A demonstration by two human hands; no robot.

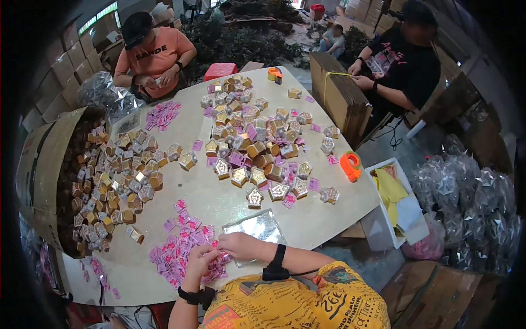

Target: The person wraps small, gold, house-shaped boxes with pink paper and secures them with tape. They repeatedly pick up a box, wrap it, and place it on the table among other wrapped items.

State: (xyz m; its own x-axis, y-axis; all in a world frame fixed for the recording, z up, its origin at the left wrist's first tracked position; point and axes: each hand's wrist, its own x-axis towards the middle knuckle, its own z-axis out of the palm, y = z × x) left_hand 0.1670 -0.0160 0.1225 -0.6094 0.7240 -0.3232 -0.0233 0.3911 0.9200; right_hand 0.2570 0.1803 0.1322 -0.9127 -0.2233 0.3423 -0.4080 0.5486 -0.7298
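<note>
My left hand (200,259) and my right hand (236,246) meet at the near edge of the table. Their fingertips are pinched together around a small pink tag (215,244), mostly covered by the fingers. Beneath and beside them spreads a pile of printed pink tags (181,252). Just beyond my right hand lies a clear bag with a silvery, shiny surface (257,226). Many small gold house-shaped boxes (239,176), some in clear wrap, are heaped mid-table with pink tags among them.
At left, a tipped cardboard carton (44,170) spills more gold boxes (129,192). Orange tape dispensers (349,166) stand at the table's right edge and far corner. A white foam box (378,205) sits beyond the right edge. Two people work across the table, one holding flat cardboard (339,98).
</note>
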